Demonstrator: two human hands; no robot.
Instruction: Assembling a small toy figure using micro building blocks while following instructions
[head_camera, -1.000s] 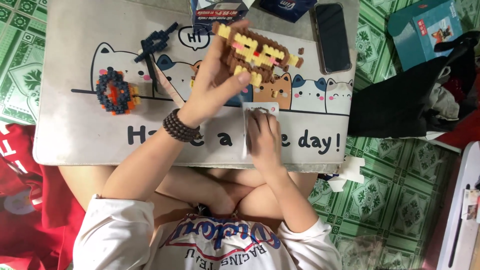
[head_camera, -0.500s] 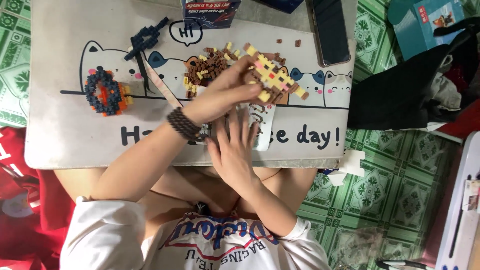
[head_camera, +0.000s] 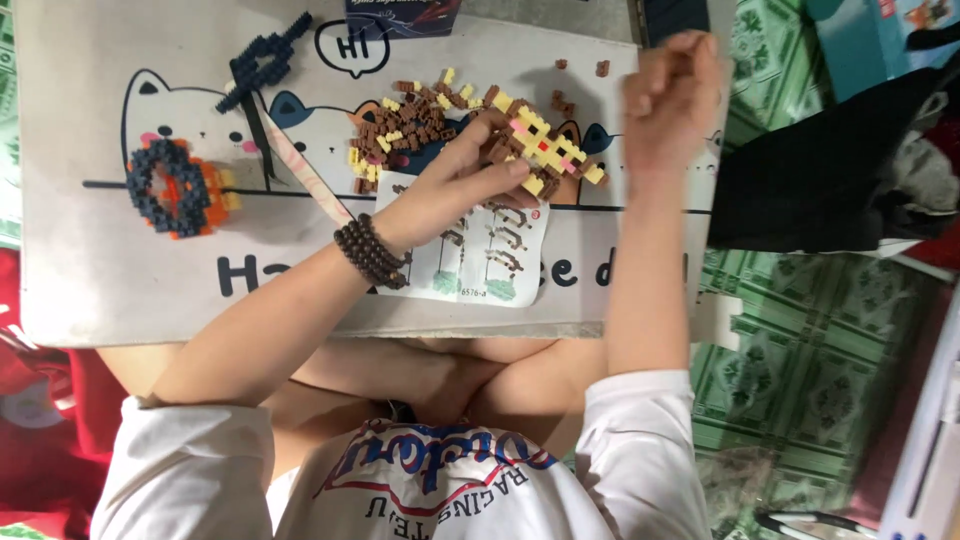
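My left hand (head_camera: 450, 190), with a dark bead bracelet on its wrist, grips a small yellow and brown block model (head_camera: 545, 150) just above the table. Under that hand lies a white instruction sheet (head_camera: 480, 255). A pile of loose brown and yellow bricks (head_camera: 410, 120) lies just left of the model. My right hand (head_camera: 670, 95) is raised at the table's far right corner, apart from the model. Its fingers are curled closed and nothing shows in them.
The low table (head_camera: 150, 290) has a white top with cartoon cats. On its left are a dark blue and orange ring model (head_camera: 175, 188) and a dark blue block figure (head_camera: 265, 60). A phone (head_camera: 675, 15) and a box (head_camera: 400, 12) lie at the far edge. A black bag (head_camera: 830, 170) sits right of the table.
My right hand has left the instruction sheet and risen to the far right. My left hand still holds the model, now lower over the brick pile.
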